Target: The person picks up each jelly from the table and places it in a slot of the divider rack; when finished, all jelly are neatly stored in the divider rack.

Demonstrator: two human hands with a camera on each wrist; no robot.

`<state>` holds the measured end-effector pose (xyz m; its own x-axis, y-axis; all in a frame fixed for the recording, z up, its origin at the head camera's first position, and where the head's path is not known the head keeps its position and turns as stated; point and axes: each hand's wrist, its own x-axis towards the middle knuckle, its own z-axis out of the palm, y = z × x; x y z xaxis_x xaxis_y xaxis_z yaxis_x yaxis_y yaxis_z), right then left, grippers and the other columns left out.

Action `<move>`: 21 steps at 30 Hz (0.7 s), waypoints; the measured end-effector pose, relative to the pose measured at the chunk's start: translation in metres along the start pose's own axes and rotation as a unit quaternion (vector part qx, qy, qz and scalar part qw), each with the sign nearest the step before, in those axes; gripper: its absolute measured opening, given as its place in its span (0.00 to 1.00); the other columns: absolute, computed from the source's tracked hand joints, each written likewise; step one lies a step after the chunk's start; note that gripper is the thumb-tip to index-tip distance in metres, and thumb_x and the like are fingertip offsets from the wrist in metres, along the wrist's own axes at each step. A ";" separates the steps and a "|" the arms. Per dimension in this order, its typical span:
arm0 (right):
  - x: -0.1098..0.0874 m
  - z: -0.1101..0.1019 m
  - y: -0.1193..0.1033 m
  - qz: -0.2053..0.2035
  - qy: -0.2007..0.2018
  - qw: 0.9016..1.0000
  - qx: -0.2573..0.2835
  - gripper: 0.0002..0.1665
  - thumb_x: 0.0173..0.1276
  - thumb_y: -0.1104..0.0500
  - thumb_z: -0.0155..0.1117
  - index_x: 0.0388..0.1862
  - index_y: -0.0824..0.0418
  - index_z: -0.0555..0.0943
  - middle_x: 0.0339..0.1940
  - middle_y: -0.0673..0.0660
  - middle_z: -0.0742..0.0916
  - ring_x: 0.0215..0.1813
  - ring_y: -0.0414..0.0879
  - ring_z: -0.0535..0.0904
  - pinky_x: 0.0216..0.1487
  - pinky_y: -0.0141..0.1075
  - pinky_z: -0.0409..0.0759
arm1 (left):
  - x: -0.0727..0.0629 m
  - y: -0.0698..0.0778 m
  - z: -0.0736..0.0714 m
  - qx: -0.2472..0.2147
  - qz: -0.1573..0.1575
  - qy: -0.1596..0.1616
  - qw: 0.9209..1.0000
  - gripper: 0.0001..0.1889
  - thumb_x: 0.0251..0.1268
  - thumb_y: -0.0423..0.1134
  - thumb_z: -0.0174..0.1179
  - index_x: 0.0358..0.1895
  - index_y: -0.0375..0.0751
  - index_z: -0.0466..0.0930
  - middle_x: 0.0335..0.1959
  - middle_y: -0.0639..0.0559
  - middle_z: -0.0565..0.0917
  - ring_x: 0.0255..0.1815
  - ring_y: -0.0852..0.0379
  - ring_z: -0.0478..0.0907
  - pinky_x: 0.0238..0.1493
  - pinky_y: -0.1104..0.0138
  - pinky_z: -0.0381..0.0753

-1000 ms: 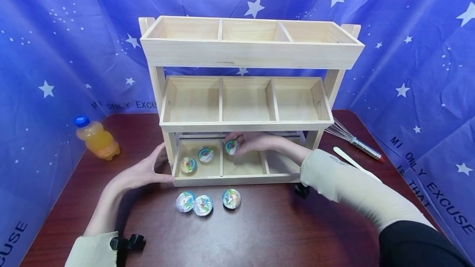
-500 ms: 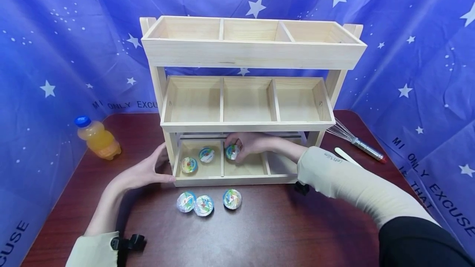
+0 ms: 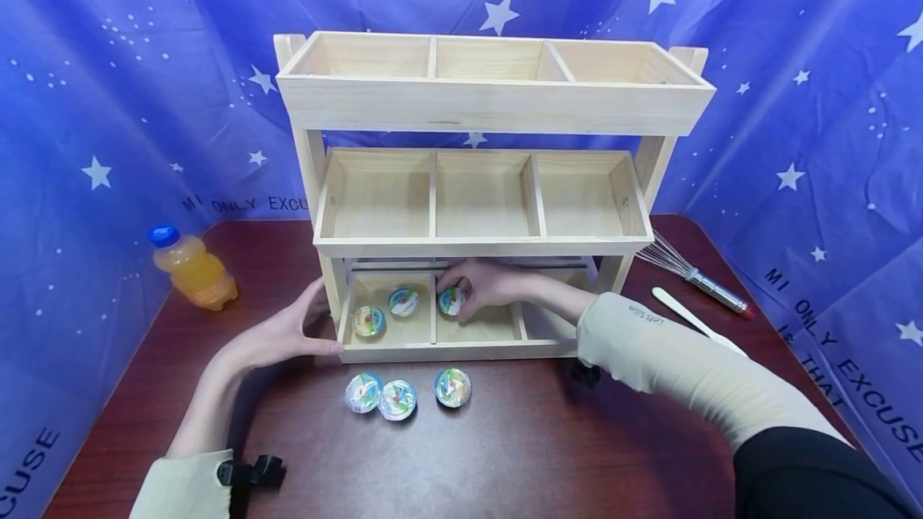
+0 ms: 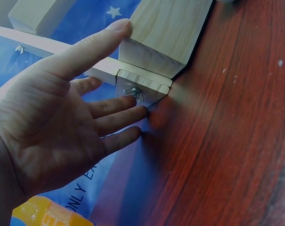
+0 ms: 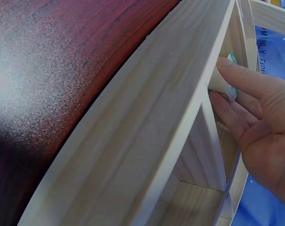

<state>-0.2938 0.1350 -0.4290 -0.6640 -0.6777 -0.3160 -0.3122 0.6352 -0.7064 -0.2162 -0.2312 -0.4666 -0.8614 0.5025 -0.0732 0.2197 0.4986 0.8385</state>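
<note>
My right hand (image 3: 492, 282) pinches a small foil-lidded jelly cup (image 3: 451, 301) inside the middle compartment of the wooden rack's bottom tier (image 3: 469, 353). The right wrist view shows thumb and fingers on either side of this cup (image 5: 223, 85). Two more jelly cups lie in the left compartment, a yellowish one (image 3: 368, 321) in front and a bluish one (image 3: 403, 302) behind. On the table before the rack are three others: a touching pair (image 3: 363, 392) and a single cup (image 3: 453, 388). At the rack's lower left corner, my left hand (image 3: 284, 332) rests its thumb, fingers spread (image 4: 62, 113).
The rack's upper tier (image 3: 497, 106) and middle tier (image 3: 483, 247) overhang the bottom one. An orange drink bottle (image 3: 195, 269) stands at the left. To the right lie a whisk (image 3: 703, 285) and a white utensil (image 3: 692, 319). A blue star-patterned curtain (image 3: 108, 102) encloses the table.
My right hand has lowered the jelly cup slightly within the middle compartment, still pinching it. The left hand has stayed at the rack's corner.
</note>
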 end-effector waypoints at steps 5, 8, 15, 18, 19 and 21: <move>-0.001 0.001 0.001 -0.006 0.002 1.000 0.015 0.39 0.53 0.69 0.79 0.67 0.65 0.79 0.55 0.62 0.87 0.46 0.44 0.85 0.50 0.31 0.86 | 0.000 0.002 0.000 0.002 0.002 0.001 1.000 0.60 0.59 0.44 0.76 0.84 0.46 0.37 0.80 0.31 0.61 0.79 0.29 0.61 0.76 0.31 0.56; -0.002 0.000 0.001 -0.008 0.000 0.999 0.039 0.40 0.54 0.70 0.78 0.68 0.68 0.77 0.61 0.65 0.85 0.50 0.46 0.85 0.54 0.32 0.86 | -0.001 0.003 -0.001 0.000 0.003 0.000 1.000 0.60 0.59 0.44 0.76 0.84 0.46 0.37 0.80 0.31 0.61 0.79 0.29 0.60 0.76 0.31 0.56; -0.012 -0.005 -0.003 -0.007 0.001 0.998 0.054 0.38 0.61 0.67 0.75 0.71 0.67 0.74 0.68 0.67 0.81 0.62 0.58 0.82 0.62 0.38 0.85 | -0.001 0.003 -0.001 0.003 -0.004 0.000 1.000 0.60 0.59 0.44 0.76 0.84 0.46 0.37 0.80 0.30 0.61 0.79 0.29 0.60 0.77 0.32 0.56; -0.020 -0.008 -0.005 -0.023 0.010 0.999 0.028 0.35 0.66 0.64 0.72 0.71 0.66 0.74 0.67 0.66 0.82 0.63 0.58 0.82 0.64 0.40 0.84 | 0.000 0.004 -0.001 0.005 -0.011 0.000 1.000 0.61 0.59 0.45 0.76 0.84 0.47 0.36 0.80 0.30 0.61 0.79 0.29 0.60 0.77 0.32 0.56; -0.022 -0.009 -0.005 -0.027 0.014 0.999 0.021 0.34 0.67 0.64 0.72 0.71 0.66 0.74 0.66 0.66 0.82 0.63 0.58 0.82 0.64 0.41 0.83 | -0.001 0.004 -0.001 0.005 -0.012 0.000 1.000 0.61 0.59 0.45 0.76 0.84 0.47 0.36 0.80 0.30 0.60 0.79 0.29 0.60 0.77 0.32 0.55; -0.027 -0.010 -0.005 -0.037 0.025 0.999 0.015 0.32 0.68 0.63 0.70 0.70 0.67 0.74 0.65 0.66 0.83 0.62 0.58 0.83 0.65 0.42 0.83 | -0.001 0.004 -0.001 0.004 -0.012 0.000 1.000 0.61 0.59 0.45 0.76 0.84 0.47 0.36 0.80 0.30 0.60 0.79 0.29 0.60 0.77 0.32 0.55</move>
<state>-0.2812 0.1540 -0.4104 -0.6728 -0.7028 -0.2310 -0.3422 0.5725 -0.7451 -0.2151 -0.2304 -0.4631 -0.8663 0.4907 -0.0937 0.2023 0.5162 0.8323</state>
